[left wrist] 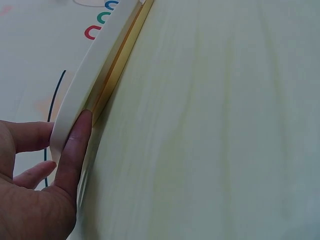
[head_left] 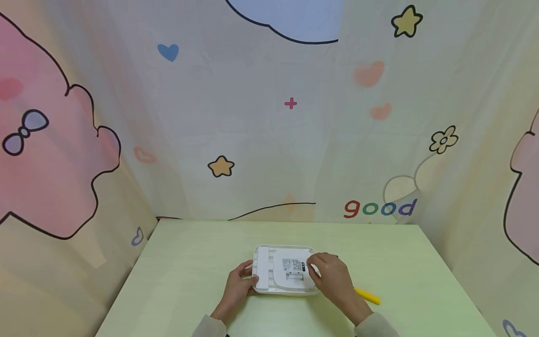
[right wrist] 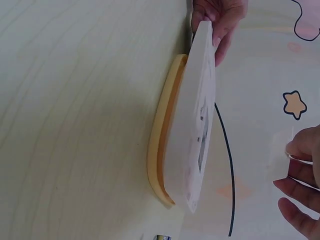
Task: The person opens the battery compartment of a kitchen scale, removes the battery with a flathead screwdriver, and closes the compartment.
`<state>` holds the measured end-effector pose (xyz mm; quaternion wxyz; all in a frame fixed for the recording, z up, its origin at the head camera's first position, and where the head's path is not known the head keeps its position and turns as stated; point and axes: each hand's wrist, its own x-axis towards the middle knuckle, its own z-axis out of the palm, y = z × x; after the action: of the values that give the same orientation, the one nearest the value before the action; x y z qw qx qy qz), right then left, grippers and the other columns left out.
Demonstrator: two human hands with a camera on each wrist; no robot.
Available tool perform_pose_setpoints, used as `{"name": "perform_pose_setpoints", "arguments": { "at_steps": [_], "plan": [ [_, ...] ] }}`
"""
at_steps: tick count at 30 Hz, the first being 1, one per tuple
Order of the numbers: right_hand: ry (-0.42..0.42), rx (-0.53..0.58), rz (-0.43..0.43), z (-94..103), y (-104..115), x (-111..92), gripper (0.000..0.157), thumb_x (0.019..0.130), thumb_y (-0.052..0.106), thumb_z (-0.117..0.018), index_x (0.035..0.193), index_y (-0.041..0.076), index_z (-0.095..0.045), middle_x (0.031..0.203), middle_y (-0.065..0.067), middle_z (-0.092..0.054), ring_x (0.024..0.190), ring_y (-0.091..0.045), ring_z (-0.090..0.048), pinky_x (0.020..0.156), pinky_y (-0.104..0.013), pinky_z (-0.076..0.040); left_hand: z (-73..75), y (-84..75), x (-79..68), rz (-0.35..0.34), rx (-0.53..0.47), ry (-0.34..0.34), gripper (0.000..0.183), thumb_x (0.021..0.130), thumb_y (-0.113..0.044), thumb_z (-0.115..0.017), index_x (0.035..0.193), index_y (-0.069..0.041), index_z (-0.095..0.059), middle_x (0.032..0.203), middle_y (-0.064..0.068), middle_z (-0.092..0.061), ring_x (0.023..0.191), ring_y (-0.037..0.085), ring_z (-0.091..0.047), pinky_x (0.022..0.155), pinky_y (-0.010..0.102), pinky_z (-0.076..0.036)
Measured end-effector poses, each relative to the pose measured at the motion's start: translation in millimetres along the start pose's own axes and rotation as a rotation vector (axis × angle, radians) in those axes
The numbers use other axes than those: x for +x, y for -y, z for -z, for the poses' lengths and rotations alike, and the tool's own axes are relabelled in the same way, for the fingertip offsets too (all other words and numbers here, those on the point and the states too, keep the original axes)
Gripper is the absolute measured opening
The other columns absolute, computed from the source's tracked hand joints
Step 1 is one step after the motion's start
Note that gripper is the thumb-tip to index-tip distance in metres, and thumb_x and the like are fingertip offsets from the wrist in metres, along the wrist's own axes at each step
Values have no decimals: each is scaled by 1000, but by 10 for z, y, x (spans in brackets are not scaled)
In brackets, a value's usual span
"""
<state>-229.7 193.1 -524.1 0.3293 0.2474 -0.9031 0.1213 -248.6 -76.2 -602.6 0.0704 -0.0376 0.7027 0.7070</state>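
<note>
A white, rounded plastic device (head_left: 263, 269) with a printed label on a raised panel (head_left: 282, 281) is tilted up off the table. Beneath its white body runs a yellow-orange rim (right wrist: 156, 150). My left hand (head_left: 236, 286) holds its left edge, with the thumb on the upper face and fingers behind. Over the right end of the panel is my right hand (head_left: 334, 278), thumb and index fingertips drawn together. In the right wrist view those fingertips (right wrist: 300, 142) stand apart from the device; I cannot tell whether they pinch something small.
A yellow stick-like piece (head_left: 367, 296) lies on the pale green table (head_left: 177, 262), beside the right wrist and partly hidden by it. A small cylindrical thing with a coloured wrap (right wrist: 162, 237) shows at the right wrist view's bottom edge. A printed curtain (head_left: 252, 117) hangs behind the table.
</note>
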Motion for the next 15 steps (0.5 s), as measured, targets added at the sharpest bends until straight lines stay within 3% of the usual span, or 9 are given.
{"name": "perform_pose_setpoints", "arguments": {
  "at_steps": [15],
  "plan": [
    [77, 16, 44, -261, 99, -173, 15, 74, 11, -81, 79, 18, -69, 82, 8, -70, 79, -11, -66, 67, -29, -54, 13, 20, 26, 5, -14, 4, 62, 86, 5, -62, 144, 0, -44, 124, 28, -56, 73, 16, -67, 63, 33, -61]
  ]
}}
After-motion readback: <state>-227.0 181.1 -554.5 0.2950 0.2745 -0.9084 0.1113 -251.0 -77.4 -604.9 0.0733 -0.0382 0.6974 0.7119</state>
